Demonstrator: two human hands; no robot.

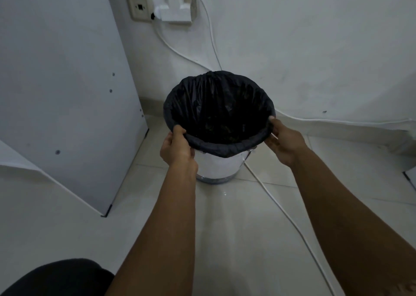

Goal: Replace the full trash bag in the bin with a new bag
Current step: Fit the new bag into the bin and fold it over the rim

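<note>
A round white bin [219, 167] stands on the tiled floor against the wall. A black trash bag [216, 106] lines it, with its edge folded down over the rim all round. Dark contents lie deep inside, too dim to make out. My left hand [177, 148] grips the folded bag edge at the near left of the rim. My right hand [284, 141] grips the bag edge at the near right, thumb hooked over the rim. No other bag is in view.
A white cabinet panel [67, 93] stands close on the left. White cables [290, 219] run from a wall socket [173, 7] down behind the bin and across the floor on the right. A dark rounded shape [58, 277] fills the bottom left corner.
</note>
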